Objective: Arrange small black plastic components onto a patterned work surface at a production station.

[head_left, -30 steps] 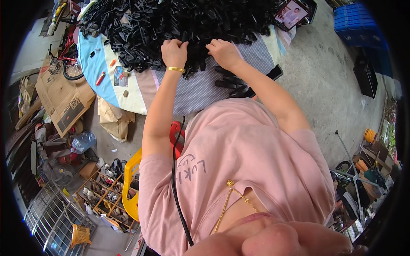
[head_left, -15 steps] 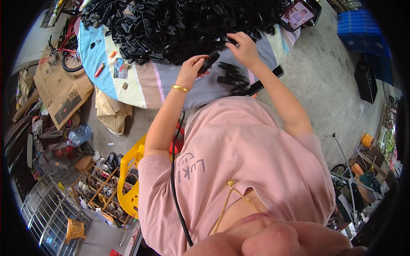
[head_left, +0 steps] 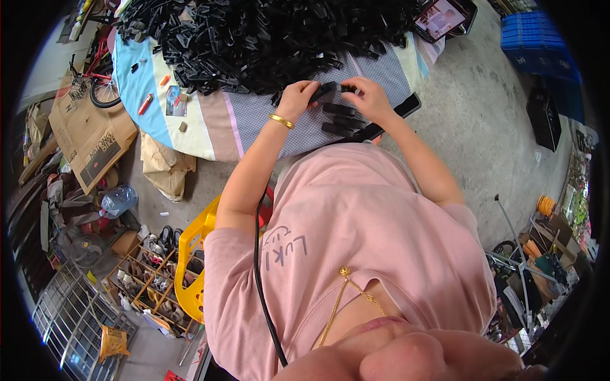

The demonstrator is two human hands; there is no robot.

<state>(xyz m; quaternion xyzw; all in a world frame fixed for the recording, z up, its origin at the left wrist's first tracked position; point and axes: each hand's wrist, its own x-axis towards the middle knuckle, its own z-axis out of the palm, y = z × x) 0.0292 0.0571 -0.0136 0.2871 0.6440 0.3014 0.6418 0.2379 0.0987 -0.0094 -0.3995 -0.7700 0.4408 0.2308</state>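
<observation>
Over the near edge of a cloth-covered table, my left hand (head_left: 297, 101) is closed on a curved black plastic piece (head_left: 326, 91). Close by on its right, my right hand (head_left: 371, 100) pinches a small black piece (head_left: 347, 89); its exact shape is hard to make out. The two pieces are nearly end to end. Below them on the cloth lie several black curved pieces (head_left: 339, 121) in a short row. A large heap of loose black plastic parts (head_left: 254, 47) covers the far part of the table.
A phone (head_left: 440, 20) stands at the table's far right. A long dark bar (head_left: 406, 106) lies along the near right edge. On the cloth's left are a red lighter (head_left: 146, 104) and a card (head_left: 176, 101). A yellow plastic chair (head_left: 190, 267) is beside me.
My right hand has come away from the heap toward me with a small black piece. My left hand has moved right with its piece, so both hands are now close together.
</observation>
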